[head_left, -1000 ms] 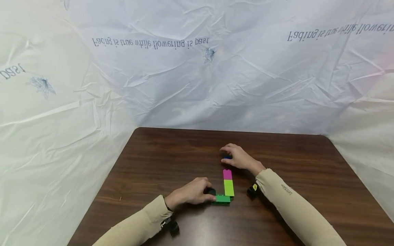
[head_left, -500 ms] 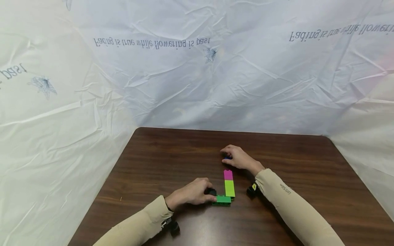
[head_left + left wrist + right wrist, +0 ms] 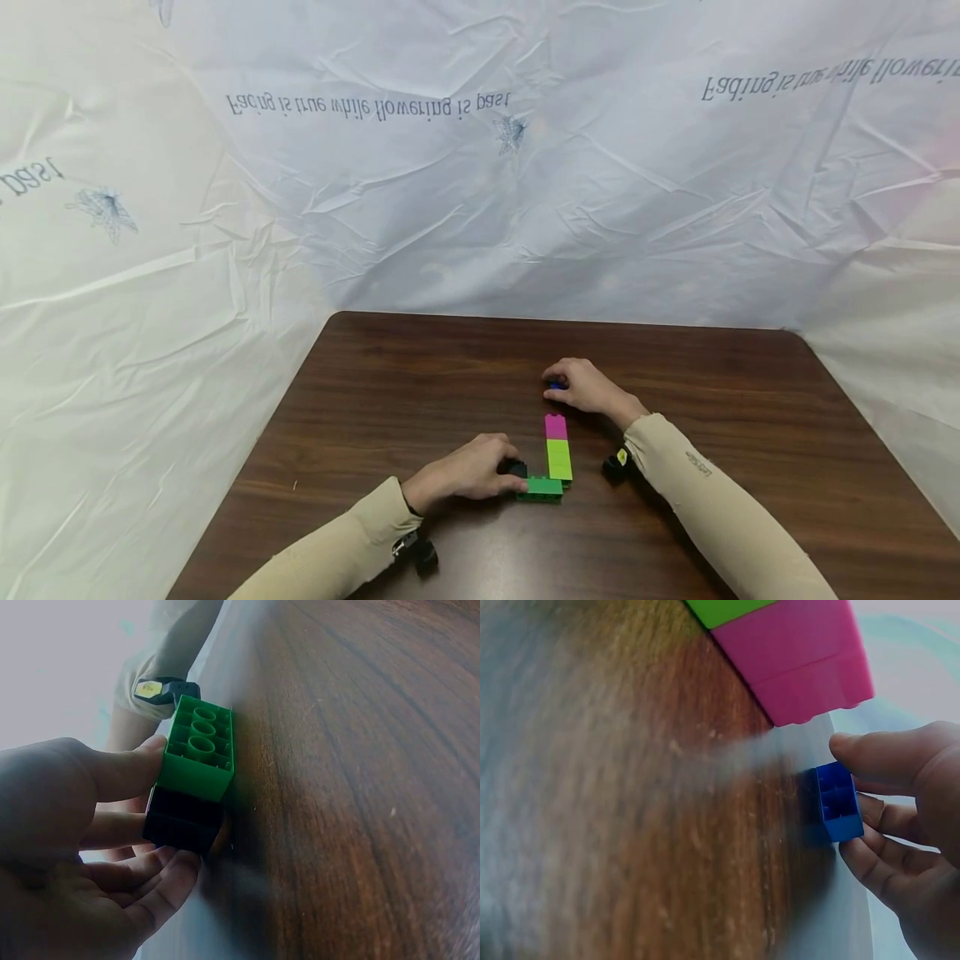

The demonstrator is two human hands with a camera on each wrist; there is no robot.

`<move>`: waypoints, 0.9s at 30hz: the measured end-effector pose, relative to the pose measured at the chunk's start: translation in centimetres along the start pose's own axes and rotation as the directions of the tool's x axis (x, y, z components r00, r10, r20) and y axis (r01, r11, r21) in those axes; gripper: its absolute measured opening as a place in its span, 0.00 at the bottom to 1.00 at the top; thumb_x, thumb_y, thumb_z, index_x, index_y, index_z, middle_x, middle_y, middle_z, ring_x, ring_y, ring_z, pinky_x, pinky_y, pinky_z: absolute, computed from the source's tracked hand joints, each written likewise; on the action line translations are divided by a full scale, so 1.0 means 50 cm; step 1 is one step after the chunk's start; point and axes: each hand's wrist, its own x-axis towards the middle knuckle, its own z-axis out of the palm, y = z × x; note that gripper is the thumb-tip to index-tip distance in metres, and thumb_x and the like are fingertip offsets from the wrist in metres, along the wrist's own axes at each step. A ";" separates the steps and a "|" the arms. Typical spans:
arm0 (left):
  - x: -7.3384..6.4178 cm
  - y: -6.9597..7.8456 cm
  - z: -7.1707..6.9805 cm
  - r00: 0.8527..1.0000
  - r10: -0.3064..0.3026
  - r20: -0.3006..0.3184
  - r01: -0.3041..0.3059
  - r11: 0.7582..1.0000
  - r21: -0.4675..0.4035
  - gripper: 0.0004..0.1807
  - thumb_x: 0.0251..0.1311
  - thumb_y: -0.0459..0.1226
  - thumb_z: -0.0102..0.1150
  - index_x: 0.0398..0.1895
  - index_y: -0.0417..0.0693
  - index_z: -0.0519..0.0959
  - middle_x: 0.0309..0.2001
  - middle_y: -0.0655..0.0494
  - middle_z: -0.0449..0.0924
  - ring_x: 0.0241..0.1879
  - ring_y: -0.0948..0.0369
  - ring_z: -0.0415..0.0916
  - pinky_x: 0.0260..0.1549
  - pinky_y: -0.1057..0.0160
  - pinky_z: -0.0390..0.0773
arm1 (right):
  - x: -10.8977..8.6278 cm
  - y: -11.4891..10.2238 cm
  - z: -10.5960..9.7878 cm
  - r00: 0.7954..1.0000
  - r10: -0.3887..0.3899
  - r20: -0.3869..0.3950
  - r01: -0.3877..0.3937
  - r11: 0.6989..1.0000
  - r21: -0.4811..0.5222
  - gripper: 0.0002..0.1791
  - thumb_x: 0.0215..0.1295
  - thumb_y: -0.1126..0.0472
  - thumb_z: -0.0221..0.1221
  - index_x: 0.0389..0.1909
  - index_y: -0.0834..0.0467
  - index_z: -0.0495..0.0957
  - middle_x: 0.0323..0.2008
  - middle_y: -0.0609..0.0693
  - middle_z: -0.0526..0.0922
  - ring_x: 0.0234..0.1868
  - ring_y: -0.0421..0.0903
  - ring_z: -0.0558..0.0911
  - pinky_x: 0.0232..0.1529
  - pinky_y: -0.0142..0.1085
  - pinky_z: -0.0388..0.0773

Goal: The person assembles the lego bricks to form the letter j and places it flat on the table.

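My left hand (image 3: 471, 467) grips a black toy building brick (image 3: 182, 821) joined to a green one (image 3: 196, 774). Its thumb rests on the green brick and its fingertips on the black one. Round hollow tubes show in the green brick's open underside. Farther back, my right hand (image 3: 592, 390) holds a small blue brick (image 3: 844, 826) between thumb and curled fingers, close to the tabletop. Between the hands lies a row made of a pink brick (image 3: 556, 427) and a yellow-green brick (image 3: 559, 458). The yellow-green end adjoins the green brick.
The dark wood-grain table (image 3: 420, 358) carries all the bricks. White printed sheeting (image 3: 450, 208) rises along its back and both sides. A black wrist camera (image 3: 615, 467) hangs under the right sleeve, and another camera (image 3: 425, 557) under the left sleeve.
My right hand's fingers have closed in around the blue brick, and the hand has shifted slightly nearer and rightward. My left hand and the other bricks stay practically where they were.
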 end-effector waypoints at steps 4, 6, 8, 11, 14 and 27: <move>-0.001 -0.001 0.001 1.000 0.002 -0.004 -0.002 1.000 0.002 0.23 0.59 0.52 0.65 0.50 0.46 0.83 0.38 0.62 0.77 0.31 0.71 0.69 0.30 0.74 0.70 | -0.007 0.000 -0.004 1.000 0.016 0.010 -0.016 1.000 0.005 0.18 0.63 0.54 0.65 0.51 0.58 0.81 0.46 0.52 0.82 0.41 0.44 0.79 0.43 0.42 0.77; -0.001 -0.002 0.002 1.000 0.002 -0.006 -0.002 1.000 0.006 0.23 0.59 0.52 0.65 0.49 0.46 0.83 0.38 0.62 0.77 0.31 0.71 0.69 0.30 0.74 0.70 | -0.011 -0.001 -0.006 1.000 0.024 0.011 -0.024 1.000 0.010 0.18 0.63 0.56 0.65 0.51 0.58 0.81 0.46 0.53 0.82 0.42 0.46 0.80 0.44 0.43 0.78; -0.001 -0.001 0.002 1.000 -0.002 -0.006 0.002 1.000 0.008 0.24 0.59 0.53 0.64 0.50 0.46 0.83 0.38 0.62 0.77 0.31 0.71 0.69 0.30 0.74 0.70 | -0.014 0.000 -0.008 0.999 0.034 0.017 -0.034 0.999 0.016 0.18 0.63 0.56 0.65 0.51 0.59 0.81 0.46 0.53 0.82 0.43 0.47 0.80 0.44 0.43 0.79; -0.001 -0.001 0.002 1.000 -0.002 -0.008 0.002 1.000 0.011 0.23 0.59 0.52 0.64 0.50 0.46 0.83 0.39 0.62 0.77 0.31 0.71 0.69 0.31 0.74 0.70 | -0.017 0.002 -0.008 0.998 0.047 0.030 -0.048 0.999 0.018 0.17 0.63 0.56 0.65 0.51 0.59 0.81 0.46 0.54 0.83 0.44 0.47 0.81 0.45 0.43 0.79; 0.000 -0.002 0.003 1.000 -0.002 -0.009 0.003 1.000 0.016 0.23 0.59 0.52 0.64 0.50 0.46 0.83 0.39 0.61 0.77 0.32 0.70 0.69 0.32 0.74 0.71 | -0.018 0.004 -0.007 0.998 0.054 0.037 -0.055 0.998 0.023 0.17 0.63 0.56 0.65 0.51 0.58 0.82 0.46 0.53 0.83 0.43 0.46 0.81 0.44 0.42 0.79; -0.001 -0.002 0.002 1.000 -0.003 -0.005 0.003 1.000 0.022 0.24 0.60 0.52 0.64 0.51 0.46 0.82 0.40 0.61 0.77 0.33 0.70 0.70 0.32 0.73 0.71 | -0.021 0.000 -0.005 0.998 0.025 0.054 -0.026 0.999 0.022 0.14 0.62 0.54 0.66 0.47 0.54 0.84 0.44 0.50 0.83 0.42 0.45 0.81 0.42 0.41 0.80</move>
